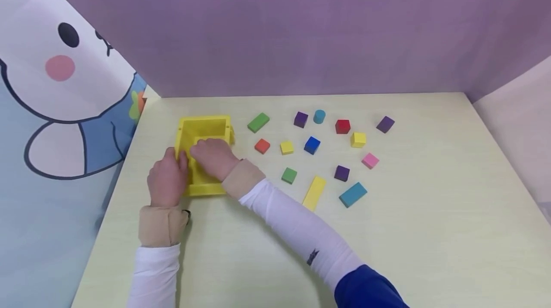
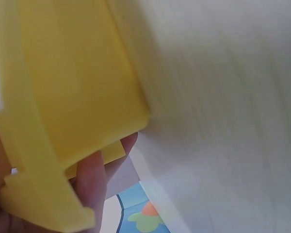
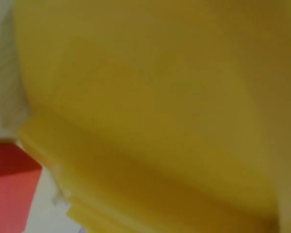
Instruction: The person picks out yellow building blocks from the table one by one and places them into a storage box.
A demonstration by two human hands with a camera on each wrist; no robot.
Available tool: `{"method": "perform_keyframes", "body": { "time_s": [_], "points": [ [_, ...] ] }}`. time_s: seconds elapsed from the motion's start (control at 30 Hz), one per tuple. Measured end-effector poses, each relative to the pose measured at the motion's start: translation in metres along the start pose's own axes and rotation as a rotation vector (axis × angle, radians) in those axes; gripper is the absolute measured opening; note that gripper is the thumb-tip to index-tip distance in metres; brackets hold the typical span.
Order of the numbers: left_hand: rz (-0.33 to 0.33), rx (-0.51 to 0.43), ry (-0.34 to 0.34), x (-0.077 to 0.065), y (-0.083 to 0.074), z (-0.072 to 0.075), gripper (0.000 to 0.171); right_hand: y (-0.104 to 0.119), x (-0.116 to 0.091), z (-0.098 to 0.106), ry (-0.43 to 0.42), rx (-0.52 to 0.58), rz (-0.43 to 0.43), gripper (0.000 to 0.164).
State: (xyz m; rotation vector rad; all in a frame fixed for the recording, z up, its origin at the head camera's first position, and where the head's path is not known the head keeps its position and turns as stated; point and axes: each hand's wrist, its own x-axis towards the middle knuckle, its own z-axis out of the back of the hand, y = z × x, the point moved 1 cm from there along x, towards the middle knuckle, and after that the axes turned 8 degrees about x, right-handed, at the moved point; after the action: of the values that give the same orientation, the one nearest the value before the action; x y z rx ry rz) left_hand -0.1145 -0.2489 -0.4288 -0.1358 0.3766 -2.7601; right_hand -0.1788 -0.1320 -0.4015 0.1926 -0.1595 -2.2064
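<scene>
A purple backdrop (image 1: pixel 301 30) is filling the upper part of the frame, and a cartoon panel (image 1: pixel 60 107) is standing at the left. Below them, the pale desk (image 1: pixel 430 222) is spreading. The yellow box (image 1: pixel 202 190) is sitting left of centre, with its opening showing.

Both hands are working at it. The left hand (image 1: pixel 167 179) is gripping the left wall of the box with bent fingers. The right hand (image 1: pixel 215 159) is lying over the opening, its fingers curling; whether they are holding something, one cannot tell.

Toward the centre and right of the frame, the blocks are lying scattered: first a yellow plank (image 1: pixel 314 193) and a teal block (image 1: pixel 353 195), then smaller cubes such as the red one (image 1: pixel 342 126).

The right sleeve (image 1: pixel 292 222) is passing very near the plank, so a careless arm could push it. The box could tip if the left grip is pulling unevenly.

No readable writing is appearing; a small dark mark (image 1: pixel 313 257) is showing on the sleeve.
</scene>
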Motion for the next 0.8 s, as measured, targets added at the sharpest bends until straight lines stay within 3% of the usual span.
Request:
{"method": "perform_keyframes", "body": {
  "time_s": [0.27,0.43,0.63,0.8],
  "points": [
    [0.000,0.010,0.013,-0.001,-0.002,0.002,0.041,0.001,0.001,-0.004,0.031,-0.052,-0.021,0.018],
    [-0.015,0.002,-0.009,-0.002,-0.005,0.003,0.040,-0.001,0.000,-0.006,0.004,-0.048,-0.016,0.022],
    [-0.022,0.017,-0.026,-0.003,-0.004,0.003,0.039,-0.003,-0.004,-0.001,-0.077,0.015,0.094,0.029],
    [-0.026,0.021,-0.016,-0.001,-0.003,0.002,0.040,-0.011,-0.019,0.012,-0.163,0.125,0.184,0.031]
  ]
}}
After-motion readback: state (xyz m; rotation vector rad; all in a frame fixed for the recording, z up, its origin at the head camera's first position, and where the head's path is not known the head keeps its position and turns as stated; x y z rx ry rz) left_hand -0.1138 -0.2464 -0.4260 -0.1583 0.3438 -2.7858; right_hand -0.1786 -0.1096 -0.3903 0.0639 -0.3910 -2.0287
